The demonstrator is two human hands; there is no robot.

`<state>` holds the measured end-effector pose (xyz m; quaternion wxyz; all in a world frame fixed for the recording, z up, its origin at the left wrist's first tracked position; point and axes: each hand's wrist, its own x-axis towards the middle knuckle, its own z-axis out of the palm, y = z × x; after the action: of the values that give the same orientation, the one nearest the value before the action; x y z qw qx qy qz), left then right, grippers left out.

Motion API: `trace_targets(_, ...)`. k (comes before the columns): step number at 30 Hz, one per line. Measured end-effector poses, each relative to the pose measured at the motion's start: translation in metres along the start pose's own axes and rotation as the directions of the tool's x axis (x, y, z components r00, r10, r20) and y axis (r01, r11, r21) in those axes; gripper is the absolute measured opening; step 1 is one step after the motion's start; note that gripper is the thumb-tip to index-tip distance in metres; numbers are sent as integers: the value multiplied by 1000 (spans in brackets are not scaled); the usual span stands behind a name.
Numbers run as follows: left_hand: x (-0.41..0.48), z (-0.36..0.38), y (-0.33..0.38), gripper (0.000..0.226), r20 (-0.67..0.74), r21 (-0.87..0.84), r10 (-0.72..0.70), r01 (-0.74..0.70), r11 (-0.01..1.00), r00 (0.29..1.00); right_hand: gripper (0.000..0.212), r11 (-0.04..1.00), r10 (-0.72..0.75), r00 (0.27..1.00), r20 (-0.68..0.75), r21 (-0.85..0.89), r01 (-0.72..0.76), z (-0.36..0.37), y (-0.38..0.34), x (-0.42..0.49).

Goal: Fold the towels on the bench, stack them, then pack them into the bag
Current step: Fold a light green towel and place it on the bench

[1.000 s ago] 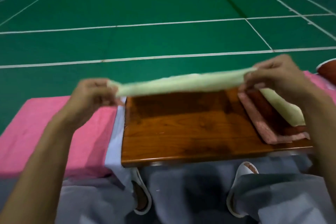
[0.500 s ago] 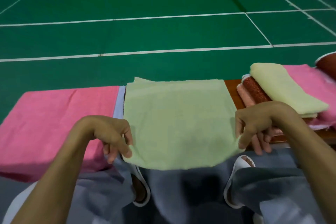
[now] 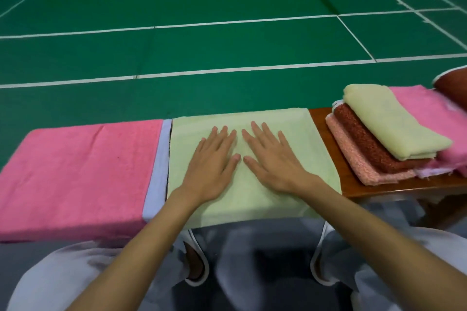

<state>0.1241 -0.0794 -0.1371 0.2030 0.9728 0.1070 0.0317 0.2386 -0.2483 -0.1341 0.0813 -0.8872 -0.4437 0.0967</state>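
Observation:
A pale green towel (image 3: 313, 159) lies spread flat across the middle of the wooden bench (image 3: 353, 184), its near edge hanging over the front. My left hand (image 3: 214, 161) and my right hand (image 3: 273, 159) press flat on its centre, side by side, fingers straight. At the right stands a stack of folded towels: a light pink one (image 3: 353, 159) at the bottom, a dark red one (image 3: 366, 141) on it, and a pale green one (image 3: 391, 124) on top.
A pink towel (image 3: 75, 171) over a light blue one (image 3: 158, 171) covers the bench's left part. More pink cloth (image 3: 424, 106) and a dark red rounded object (image 3: 452, 83) sit at the far right. Green court floor lies beyond. My knees are below the bench edge.
The green towel, held stretched in the air a second ago, was laid on the bench. Both hands let go of its near corners and now press flat on its middle.

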Motion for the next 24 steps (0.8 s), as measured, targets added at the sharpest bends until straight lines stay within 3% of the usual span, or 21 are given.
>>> trace_targets(4, -1, 8, -18, 70, 1, 174, -79, 77, 982, 997, 66, 998, 37, 999, -29, -59, -39, 8, 19, -4)
trace_targets(8, -9, -3, -46, 77, -44, 189, -211, 215, 958, 977, 71, 964, 249, 965, -85, -71, -255, 1, 61, -12)
trace_targets(11, -13, -8, -55, 81, -71, 182, -243, 253, 950, 967, 73, 933, 346, 931, -114, -59, -354, -1, 76, -14)
trace_targets(18, -15, -13, -47, 79, -98, 44, -246, 251, 967, 964, 66, 932, 357, 917, -179, 5, -362, -5, 71, -13)
trace_targets(20, -15, -18, -42, 75, -232, -66, -342, 336, 939, 911, 56, 935, 352, 889, -293, 57, -351, -8, 69, -15)
trace_targets(22, -16, -23, -35, 67, -346, -72, -448, 453, 889, 824, 48, 929, 362, 842, -400, 86, -359, -12, 67, -18)
trace_targets(24, -17, -30, -29, 63, -334, -9, -510, 538, 843, 793, 39, 897, 437, 793, -424, 135, -422, -18, 62, -17)
